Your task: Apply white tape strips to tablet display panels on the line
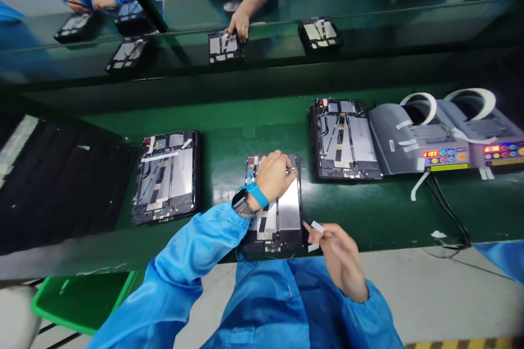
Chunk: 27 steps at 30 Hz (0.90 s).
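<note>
An opened tablet-like device point(290, 210) with its inner parts showing lies in front of me at the table's near edge. My left hand point(276, 174) rests over its upper part, fingers bent and close together; whatever is under the fingertips is hidden. A watch and a blue wrist strap point(257, 195) are on that arm. Just right of the device, my right hand point(341, 259) is closed, with short white tape strips point(317, 227) at its fingertips. To the left sits a stack of similar devices point(166, 177), the top one carrying white tape strips.
Another device stack point(346, 139) stands at right, beside two grey tape dispensers point(434, 144) with lit displays and white tape loops. Black cables point(450, 212) hang below them. A green bin point(82, 300) is under the table at left. Co-workers in blue handle devices point(225, 48) across a raised ledge.
</note>
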Tool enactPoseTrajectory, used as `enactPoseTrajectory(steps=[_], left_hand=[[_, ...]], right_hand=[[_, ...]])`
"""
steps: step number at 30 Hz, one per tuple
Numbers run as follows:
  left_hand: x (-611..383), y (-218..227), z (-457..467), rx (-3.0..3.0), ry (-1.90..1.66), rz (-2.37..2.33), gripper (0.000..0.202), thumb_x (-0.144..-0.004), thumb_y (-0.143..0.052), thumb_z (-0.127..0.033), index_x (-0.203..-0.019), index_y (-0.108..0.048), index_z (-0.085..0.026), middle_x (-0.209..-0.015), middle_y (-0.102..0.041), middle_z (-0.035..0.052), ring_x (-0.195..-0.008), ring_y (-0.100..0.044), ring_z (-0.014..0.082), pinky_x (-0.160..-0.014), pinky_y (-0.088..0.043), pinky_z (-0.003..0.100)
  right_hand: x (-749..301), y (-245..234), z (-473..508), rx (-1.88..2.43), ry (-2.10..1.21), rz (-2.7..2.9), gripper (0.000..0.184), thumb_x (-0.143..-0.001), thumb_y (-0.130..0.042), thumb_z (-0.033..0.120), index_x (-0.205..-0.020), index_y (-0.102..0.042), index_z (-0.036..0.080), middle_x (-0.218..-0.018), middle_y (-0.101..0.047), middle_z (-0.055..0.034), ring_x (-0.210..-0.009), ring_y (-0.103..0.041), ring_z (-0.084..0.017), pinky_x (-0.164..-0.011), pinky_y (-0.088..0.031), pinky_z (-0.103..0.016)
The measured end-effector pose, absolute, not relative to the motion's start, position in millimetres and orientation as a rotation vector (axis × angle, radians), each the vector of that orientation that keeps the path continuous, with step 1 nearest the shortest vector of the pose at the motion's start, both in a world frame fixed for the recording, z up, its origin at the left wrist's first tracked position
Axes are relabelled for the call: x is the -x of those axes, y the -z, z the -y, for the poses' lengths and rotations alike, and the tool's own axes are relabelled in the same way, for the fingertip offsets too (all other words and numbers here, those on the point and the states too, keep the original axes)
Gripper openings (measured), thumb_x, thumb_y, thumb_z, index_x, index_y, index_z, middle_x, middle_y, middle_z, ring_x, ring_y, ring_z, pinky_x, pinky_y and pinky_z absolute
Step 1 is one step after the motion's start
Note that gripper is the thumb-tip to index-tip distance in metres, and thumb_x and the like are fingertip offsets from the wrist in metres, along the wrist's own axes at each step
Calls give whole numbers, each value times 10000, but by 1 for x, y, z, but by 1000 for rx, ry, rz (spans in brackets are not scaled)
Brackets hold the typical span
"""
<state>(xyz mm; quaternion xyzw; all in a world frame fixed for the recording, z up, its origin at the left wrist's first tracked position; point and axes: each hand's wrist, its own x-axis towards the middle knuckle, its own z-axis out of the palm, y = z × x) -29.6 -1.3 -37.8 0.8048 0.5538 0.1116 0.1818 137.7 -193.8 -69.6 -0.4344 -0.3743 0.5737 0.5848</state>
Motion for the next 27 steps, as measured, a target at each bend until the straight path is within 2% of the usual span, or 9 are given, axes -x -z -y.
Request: enactPoseTrajectory(steps=[3, 5, 9, 11, 14, 18, 22, 24, 27], left_hand=[[38, 33, -5, -2180, -297, -1445, 18, -923, -684, -194, -926, -702, -191, -996, -683, 78, -973, -645, 257, -895, -469, 390], [42, 30, -9, -2172, -290, -1378, 75, -923, -659, -150, -887, -711, -191, -975, -689, 73, -955, -644, 247, -893, -471, 383], [46, 27, -14, -2198, -292, -1318, 196, -878, -606, -45, -814, -716, -194, -916, -693, 63, -935, -640, 243, -856, -468, 368], [47, 27, -19, -2163, -280, -1329, 196, -851, -626, -40, -787, -723, -197, -889, -694, 54, -881, -643, 229, -815, -469, 352], [47, 25, -31, -2059, -215, -1365, 125, -825, -706, -93, -778, -749, -201, -823, -696, 30, -745, -627, 195, -725, -455, 321], [49, 23, -43, -2004, -135, -1340, 137, -782, -724, -95, -755, -781, -217, -705, -681, 2, -655, -596, 173, -654, -419, 293], [52, 24, -41, -2039, -226, -1266, 182, -790, -670, -72, -750, -791, -203, -752, -708, 14, -659, -602, 162, -670, -432, 285], [52, 24, -40, -2042, -246, -1263, 190, -797, -662, -69, -752, -793, -198, -777, -714, 21, -658, -600, 160, -680, -438, 289], [51, 25, -41, -2026, -217, -1289, 183, -805, -669, -70, -760, -789, -200, -774, -707, 20, -673, -602, 168, -699, -440, 302]], right_hand=[[-150, 64, 172, 1166, -1353, 816, 225, -1012, -632, 433, -922, -727, 250, -702, -602, -6, -696, -614, -201, -901, -610, -512], [-156, 60, 153, 1272, -1306, 848, 209, -998, -679, 411, -885, -718, 240, -695, -605, 4, -706, -628, -192, -898, -601, -462], [-154, 52, 120, 1322, -1193, 1060, 166, -973, -723, 390, -1042, -725, 240, -789, -659, -16, -818, -686, -217, -858, -589, -399], [-145, 50, 111, 1258, -1135, 1146, 223, -996, -686, 376, -1178, -679, 247, -897, -680, -37, -895, -714, -232, -904, -594, -418], [-128, 54, 103, 1104, -987, 1260, 416, -1033, -606, 331, -1428, -488, 285, -1224, -645, -102, -1102, -737, -276, -1048, -566, -520], [-112, 67, 91, 1172, -750, 1539, 593, -1047, -530, 243, -1577, -267, 277, -1497, -500, -188, -1406, -591, -350, -1188, -444, -641], [-106, 73, 79, 1323, -540, 1779, 633, -1052, -477, 215, -1619, -197, 230, -1522, -520, -203, -1543, -419, -361, -1242, -374, -686], [-106, 74, 76, 1349, -464, 1841, 666, -1048, -468, 207, -1640, -161, 223, -1500, -554, -197, -1533, -426, -361, -1237, -380, -697], [-109, 74, 74, 1361, -414, 1905, 710, -1041, -467, 199, -1666, -131, 204, -1498, -554, -216, -1462, -510, -368, -1177, -468, -672]])
